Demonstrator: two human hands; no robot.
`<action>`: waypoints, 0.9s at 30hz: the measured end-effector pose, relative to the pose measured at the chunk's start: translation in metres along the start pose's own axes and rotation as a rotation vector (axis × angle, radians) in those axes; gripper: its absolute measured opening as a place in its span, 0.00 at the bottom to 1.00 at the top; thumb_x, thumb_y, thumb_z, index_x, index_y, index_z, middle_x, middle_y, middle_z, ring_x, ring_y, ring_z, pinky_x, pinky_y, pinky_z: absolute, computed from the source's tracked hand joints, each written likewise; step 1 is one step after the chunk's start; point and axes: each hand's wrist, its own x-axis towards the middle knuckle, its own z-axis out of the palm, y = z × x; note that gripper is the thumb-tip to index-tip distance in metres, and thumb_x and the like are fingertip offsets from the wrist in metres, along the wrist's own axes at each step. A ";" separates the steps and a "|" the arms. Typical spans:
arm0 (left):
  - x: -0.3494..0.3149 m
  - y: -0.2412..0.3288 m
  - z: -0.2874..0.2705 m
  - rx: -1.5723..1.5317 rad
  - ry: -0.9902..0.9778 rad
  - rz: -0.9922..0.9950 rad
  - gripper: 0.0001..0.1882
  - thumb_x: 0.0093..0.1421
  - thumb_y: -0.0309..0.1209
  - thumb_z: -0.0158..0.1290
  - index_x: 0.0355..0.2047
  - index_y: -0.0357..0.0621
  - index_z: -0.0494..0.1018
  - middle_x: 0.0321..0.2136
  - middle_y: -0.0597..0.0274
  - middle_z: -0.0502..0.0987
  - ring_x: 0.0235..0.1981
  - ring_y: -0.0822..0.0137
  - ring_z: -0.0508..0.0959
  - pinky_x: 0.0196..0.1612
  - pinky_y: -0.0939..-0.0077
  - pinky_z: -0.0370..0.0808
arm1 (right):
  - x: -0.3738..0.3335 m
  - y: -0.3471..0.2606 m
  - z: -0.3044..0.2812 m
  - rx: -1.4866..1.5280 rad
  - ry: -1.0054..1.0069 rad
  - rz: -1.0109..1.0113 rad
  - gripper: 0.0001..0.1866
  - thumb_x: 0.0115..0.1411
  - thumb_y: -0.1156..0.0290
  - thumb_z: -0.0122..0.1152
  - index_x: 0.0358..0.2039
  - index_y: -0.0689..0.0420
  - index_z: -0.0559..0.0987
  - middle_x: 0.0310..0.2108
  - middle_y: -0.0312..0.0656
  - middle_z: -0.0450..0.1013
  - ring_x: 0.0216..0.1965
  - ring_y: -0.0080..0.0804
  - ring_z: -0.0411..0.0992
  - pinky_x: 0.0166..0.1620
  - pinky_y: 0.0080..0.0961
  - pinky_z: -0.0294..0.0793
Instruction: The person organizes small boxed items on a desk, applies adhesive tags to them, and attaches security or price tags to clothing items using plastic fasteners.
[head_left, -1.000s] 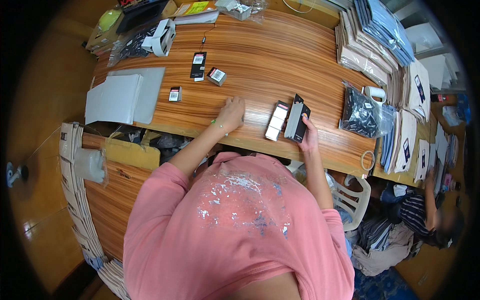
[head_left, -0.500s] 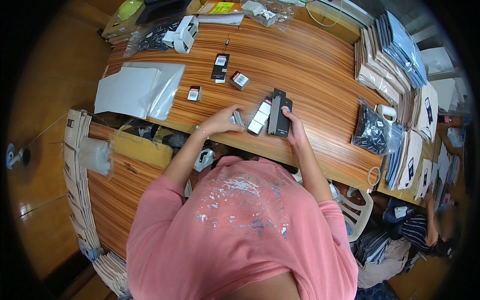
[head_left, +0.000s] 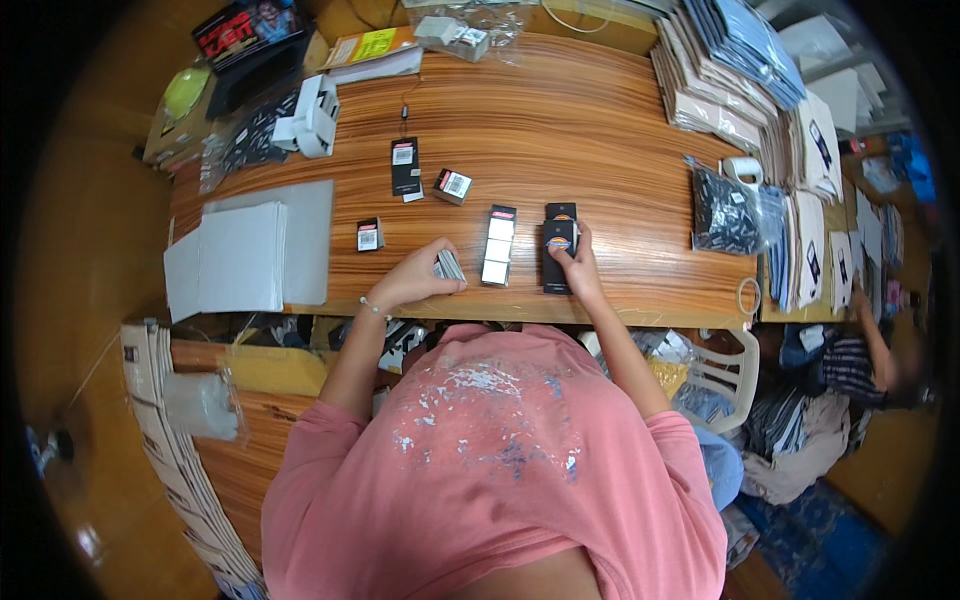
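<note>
Near the front edge of the table, my left hand (head_left: 415, 278) is closed around a small stack of cards (head_left: 449, 266), their edges facing right. My right hand (head_left: 582, 270) grips a stack of black hang tags (head_left: 558, 279) by its right side, thumb on the top face; a tag end pokes out past the far end of the stack. Between my hands lies a narrow dark tag stack (head_left: 497, 251) with white labels. Beyond my left hand are a short stack of barcode labels (head_left: 369, 234), a small barcode-labelled block (head_left: 453, 186) and a black hang tag (head_left: 405, 168) with a cord.
White sheets (head_left: 243, 258) and clear plastic sleeves (head_left: 312, 240) lie at the left. A white tape dispenser (head_left: 314, 117) stands far left. At the right are a bag of black pieces (head_left: 727, 210) and folded, bagged garments (head_left: 700, 90). Another person (head_left: 855, 365) is at far right.
My view has turned and shifted, so the table sits level now. The tag stack in my right hand stands straighter to the edge. Both hands keep their holds.
</note>
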 end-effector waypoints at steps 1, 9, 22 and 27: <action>0.001 0.009 -0.001 0.032 -0.011 0.059 0.21 0.44 0.32 0.61 0.35 0.43 0.64 0.25 0.64 0.69 0.29 0.71 0.69 0.33 0.78 0.67 | -0.002 -0.001 0.003 -0.252 0.065 -0.029 0.35 0.49 0.65 0.59 0.54 0.64 0.57 0.46 0.53 0.63 0.49 0.42 0.61 0.51 0.32 0.59; 0.038 0.079 0.055 0.335 0.063 0.460 0.26 0.42 0.31 0.59 0.41 0.40 0.61 0.33 0.44 0.71 0.35 0.50 0.73 0.38 0.63 0.69 | -0.037 -0.063 -0.024 -0.346 0.084 -0.252 0.35 0.52 0.62 0.60 0.54 0.65 0.57 0.39 0.45 0.64 0.42 0.33 0.63 0.43 0.29 0.63; 0.073 0.123 0.123 0.504 0.319 0.598 0.53 0.42 0.42 0.62 0.61 0.45 0.41 0.54 0.41 0.57 0.53 0.45 0.60 0.56 0.59 0.58 | -0.013 -0.003 -0.111 0.043 -0.111 -0.041 0.27 0.53 0.79 0.56 0.53 0.62 0.59 0.24 0.35 0.65 0.25 0.20 0.65 0.28 0.17 0.66; 0.062 0.100 0.094 0.286 0.484 0.423 0.47 0.50 0.32 0.57 0.62 0.46 0.39 0.54 0.42 0.58 0.52 0.54 0.62 0.53 0.62 0.61 | -0.005 0.021 -0.108 -0.428 -0.061 -0.161 0.25 0.50 0.73 0.57 0.49 0.64 0.65 0.37 0.53 0.69 0.37 0.45 0.68 0.42 0.33 0.67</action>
